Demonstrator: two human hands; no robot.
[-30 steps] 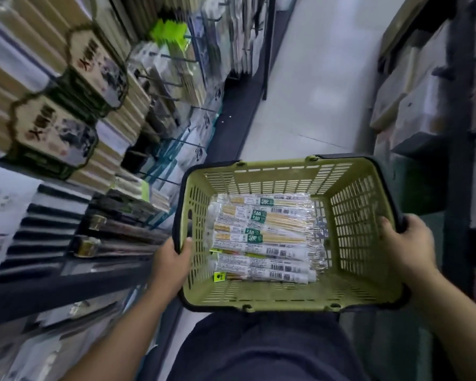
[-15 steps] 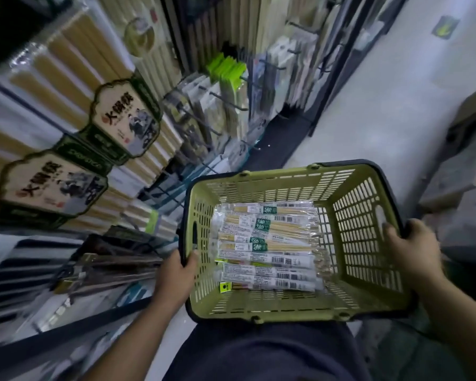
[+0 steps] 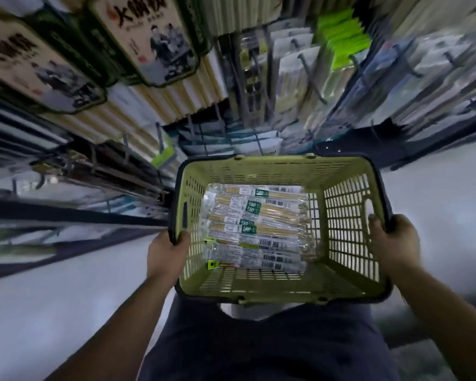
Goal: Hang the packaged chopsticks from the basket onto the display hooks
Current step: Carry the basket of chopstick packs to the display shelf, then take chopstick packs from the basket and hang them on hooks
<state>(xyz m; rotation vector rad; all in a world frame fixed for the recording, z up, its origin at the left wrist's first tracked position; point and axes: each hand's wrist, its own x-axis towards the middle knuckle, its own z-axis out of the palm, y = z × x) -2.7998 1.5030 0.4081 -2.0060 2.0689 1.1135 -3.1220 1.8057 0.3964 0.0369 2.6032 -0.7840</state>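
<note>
olive-green basket (image 3: 344, 224) with a dark rim and slotted grid walls. chopstick packs (image 3: 254, 229) are clear with tan sticks, green labels, black barcodes. neon green packs (image 3: 341, 34) hang on the rack, dark navy trousers (image 3: 272, 342).

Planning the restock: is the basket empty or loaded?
Loaded. A stack of packaged chopsticks lies flat on the basket floor; the left hand and right hand grip its side rims.

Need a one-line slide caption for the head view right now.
Left hand and right hand grip the green basket by its sides; packaged chopsticks lie inside, display hooks ahead.
</note>
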